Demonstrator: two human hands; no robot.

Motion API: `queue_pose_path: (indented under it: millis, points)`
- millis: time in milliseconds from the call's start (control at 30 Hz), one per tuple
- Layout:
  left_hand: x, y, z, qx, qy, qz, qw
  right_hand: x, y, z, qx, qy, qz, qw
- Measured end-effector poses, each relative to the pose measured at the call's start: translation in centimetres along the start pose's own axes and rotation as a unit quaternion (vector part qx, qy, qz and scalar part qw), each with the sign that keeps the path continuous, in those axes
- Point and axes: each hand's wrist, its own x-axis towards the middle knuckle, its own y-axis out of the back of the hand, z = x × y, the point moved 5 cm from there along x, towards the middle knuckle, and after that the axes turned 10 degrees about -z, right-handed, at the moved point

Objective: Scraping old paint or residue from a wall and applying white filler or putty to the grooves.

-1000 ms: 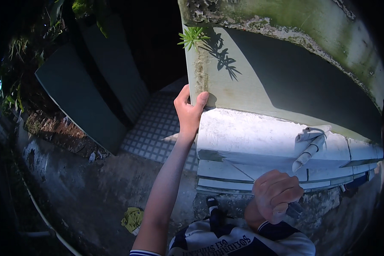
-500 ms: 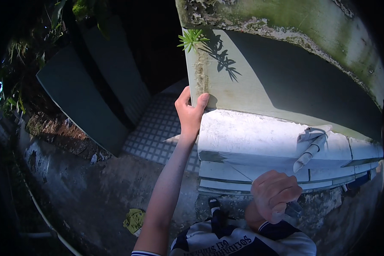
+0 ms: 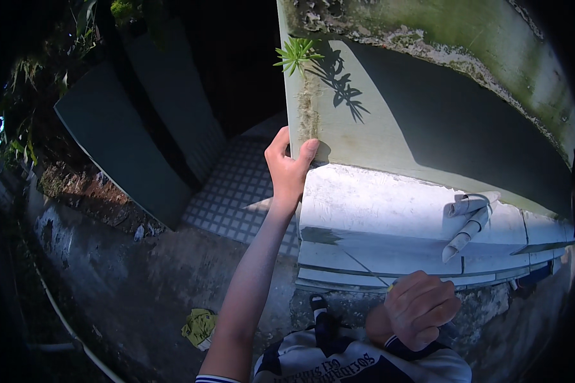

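Sunlight falls across a pale green wall [image 3: 364, 142] outdoors, with deep shade over its right part and over the background at the upper left. Close in front of the person's body is a thin dark rod [image 3: 366, 268], slanting up and to the left from the right hand [image 3: 421, 309] across the lower face of a white ledge [image 3: 377, 198]. Its far end lies over that ledge face; whether it touches cannot be told. The right hand's fingers are curled tightly into a fist around the rod's near end, where a small yellowish bit shows.

The left hand [image 3: 287, 175] grips the wall's upright left edge just above the ledge, thumb on the sunlit face and the other fingers wrapped around the far side, pinching the edge between them.

Farther along the ledge, to the right, rest pale pipe pieces [image 3: 466, 237], lying against each other. Above the left hand a small green plant [image 3: 297, 56] sprouts by the wall's edge and casts a leafy shadow. A mossy, weathered slab [image 3: 466, 45] runs across the top. Left of the wall are a checkered tiled floor [image 3: 227, 198] and a dark green panel [image 3: 121, 150], tilted. On the ground lies a crumpled yellow-green cloth [image 3: 199, 327], near the left forearm.
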Motion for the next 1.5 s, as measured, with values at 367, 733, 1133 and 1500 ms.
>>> queue_pose_path:
  millis: [367, 733, 1133, 1500]
  points:
    - [0.2, -0.2, 0.0, -0.008, 0.018, -0.006, 1.0, 1.2, 0.4, 0.8, 0.0, -0.097, -0.169, 0.981]
    - [0.2, -0.4, -0.2, -0.019, 0.014, 0.0, 1.0, 1.0, -0.2, 1.2, -0.021, -0.095, -0.113, 0.989]
    - [0.2, 0.0, 0.3, -0.005, 0.015, -0.004, 1.0, 1.3, 0.1, 0.9, 0.007, -0.034, -0.102, 0.994]
    - [0.3, -0.4, 0.5, -0.012, 0.013, -0.007, 1.0, 1.8, 1.1, 0.0, 0.012, -0.043, -0.075, 0.996]
